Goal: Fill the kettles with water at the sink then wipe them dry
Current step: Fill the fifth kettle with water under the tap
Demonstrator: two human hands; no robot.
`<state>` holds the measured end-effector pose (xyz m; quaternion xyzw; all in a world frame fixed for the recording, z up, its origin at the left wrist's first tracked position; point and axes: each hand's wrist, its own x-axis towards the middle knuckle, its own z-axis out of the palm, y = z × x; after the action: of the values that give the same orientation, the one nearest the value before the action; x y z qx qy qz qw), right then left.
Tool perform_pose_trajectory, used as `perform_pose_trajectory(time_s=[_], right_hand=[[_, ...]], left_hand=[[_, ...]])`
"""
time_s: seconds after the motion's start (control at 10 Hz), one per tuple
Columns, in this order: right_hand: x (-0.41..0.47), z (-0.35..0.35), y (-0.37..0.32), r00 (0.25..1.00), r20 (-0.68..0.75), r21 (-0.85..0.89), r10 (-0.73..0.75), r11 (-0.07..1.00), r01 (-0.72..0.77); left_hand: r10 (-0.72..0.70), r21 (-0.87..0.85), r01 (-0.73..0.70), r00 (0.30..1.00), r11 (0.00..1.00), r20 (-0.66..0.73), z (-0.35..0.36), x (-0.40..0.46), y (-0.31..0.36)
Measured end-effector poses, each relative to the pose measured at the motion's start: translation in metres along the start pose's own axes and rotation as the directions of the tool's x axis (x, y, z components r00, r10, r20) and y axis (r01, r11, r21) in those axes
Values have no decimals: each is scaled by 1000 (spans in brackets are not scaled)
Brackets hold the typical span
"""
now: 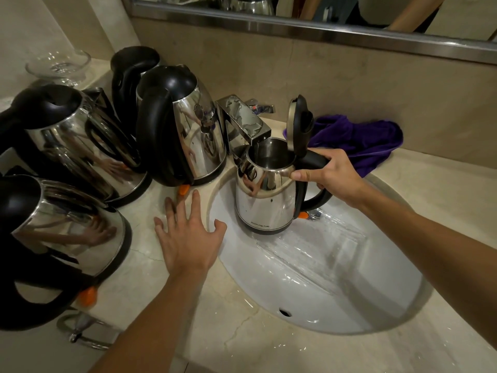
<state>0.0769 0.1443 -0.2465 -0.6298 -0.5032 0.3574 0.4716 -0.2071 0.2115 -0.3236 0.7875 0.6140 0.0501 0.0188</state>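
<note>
A steel kettle (pixel 265 203) with its black lid flipped up hangs over the white sink (pixel 336 286), its mouth just under the chrome tap (pixel 243 118). My right hand (pixel 330 176) grips its black handle, thumb along the rim. My left hand (pixel 188 235) rests flat with spread fingers on the counter at the sink's left edge, holding nothing. Several more steel kettles with shut black lids stand on the counter to the left, the nearest one (pixel 183 127) beside the tap. A purple cloth (pixel 360 141) lies crumpled behind the sink on the right.
A clear glass bowl (pixel 59 64) sits in the far left corner. Another kettle (pixel 61 141) and one at the front left (pixel 61 238) crowd the left counter. A mirror (pixel 295 12) runs along the wall. Water streaks the sink basin and the front counter.
</note>
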Motion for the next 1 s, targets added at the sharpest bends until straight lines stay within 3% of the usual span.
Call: perform_pose_trajectory(time_s=[1.0], right_hand=[[2, -1, 7, 1000, -9, -2, 4, 1000, -4]], left_hand=[[5, 1, -5, 1000, 1000, 14, -1, 0, 0]])
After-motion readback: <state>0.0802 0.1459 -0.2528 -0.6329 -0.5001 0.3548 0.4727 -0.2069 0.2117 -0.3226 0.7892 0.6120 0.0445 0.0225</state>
